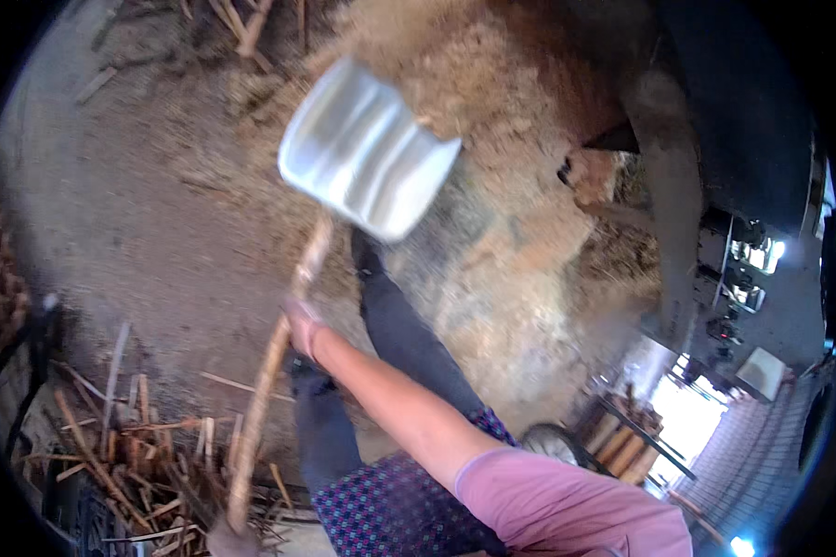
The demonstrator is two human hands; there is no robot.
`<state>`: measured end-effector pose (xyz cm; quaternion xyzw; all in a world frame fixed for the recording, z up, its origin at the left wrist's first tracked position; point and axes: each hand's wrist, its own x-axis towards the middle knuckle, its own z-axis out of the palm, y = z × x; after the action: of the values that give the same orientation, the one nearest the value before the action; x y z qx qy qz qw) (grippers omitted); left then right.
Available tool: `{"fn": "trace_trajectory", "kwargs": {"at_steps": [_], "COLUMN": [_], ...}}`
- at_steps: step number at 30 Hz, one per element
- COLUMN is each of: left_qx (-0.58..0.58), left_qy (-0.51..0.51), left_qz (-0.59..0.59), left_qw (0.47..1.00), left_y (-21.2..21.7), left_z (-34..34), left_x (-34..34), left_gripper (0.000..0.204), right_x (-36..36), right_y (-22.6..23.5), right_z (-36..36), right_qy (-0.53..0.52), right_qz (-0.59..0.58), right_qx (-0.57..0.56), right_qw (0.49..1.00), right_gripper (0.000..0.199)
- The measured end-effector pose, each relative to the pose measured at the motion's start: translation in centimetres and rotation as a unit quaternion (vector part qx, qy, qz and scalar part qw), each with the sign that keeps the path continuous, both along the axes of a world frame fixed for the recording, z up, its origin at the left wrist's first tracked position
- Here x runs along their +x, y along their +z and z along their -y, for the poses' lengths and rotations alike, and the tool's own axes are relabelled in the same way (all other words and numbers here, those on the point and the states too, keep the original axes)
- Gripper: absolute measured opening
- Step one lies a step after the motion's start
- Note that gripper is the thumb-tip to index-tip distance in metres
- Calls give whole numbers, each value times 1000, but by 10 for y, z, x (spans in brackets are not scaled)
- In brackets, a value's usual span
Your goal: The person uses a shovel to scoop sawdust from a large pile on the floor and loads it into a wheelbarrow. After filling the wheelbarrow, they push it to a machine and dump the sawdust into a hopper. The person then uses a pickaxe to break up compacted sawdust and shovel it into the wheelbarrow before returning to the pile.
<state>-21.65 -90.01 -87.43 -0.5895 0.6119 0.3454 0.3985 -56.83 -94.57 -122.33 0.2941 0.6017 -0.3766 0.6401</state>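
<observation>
A shovel with a broad, ridged, pale metal blade (pixel 367 148) and a long wooden handle (pixel 262 395) slants across the view. The blade is raised at the upper middle, over the ground by a heap of sawdust; no load shows on its visible face. My right hand (pixel 304 327) is closed around the handle's upper part, below the blade, with my bare forearm and pink sleeve reaching in from the lower right. At the handle's lower end my left hand (pixel 232 539) is wrapped on the wood, blurred and partly cut off by the frame's bottom edge.
The sawdust heap (pixel 492 306) spreads right of my dark-trousered legs. Broken wood sticks (pixel 158 455) pile up at lower left, and more wood pieces (pixel 251 32) lie at the top. A wheel (pixel 550 441) and a rack of logs (pixel 622 446) stand at lower right.
</observation>
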Motion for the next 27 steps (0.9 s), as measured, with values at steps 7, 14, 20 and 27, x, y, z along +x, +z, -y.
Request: {"fn": "trace_trajectory", "kwargs": {"at_steps": [7, 14, 20, 27], "left_qx": [-39, -38, -90, -49], "left_qy": [37, 65, 91, -9], "left_qz": [-21, -57, -91, -193], "left_qw": [998, 995, 988, 980], "left_y": [-69, -137, -179, -226], "left_z": [30, 3, 6, 27], "left_x": [-22, -60, -65, -175], "left_gripper": [53, 52, 41, 41], "right_x": [-13, -119, -154, -291], "right_y": [-25, -2, 31, 34], "right_z": [29, 28, 83, 89], "right_qy": [-73, -92, -107, -89], "right_qz": [23, -18, -46, -139], "right_qx": [30, 46, 45, 101], "right_qw": [997, 995, 992, 981], "right_gripper": [22, 18, 17, 19]}}
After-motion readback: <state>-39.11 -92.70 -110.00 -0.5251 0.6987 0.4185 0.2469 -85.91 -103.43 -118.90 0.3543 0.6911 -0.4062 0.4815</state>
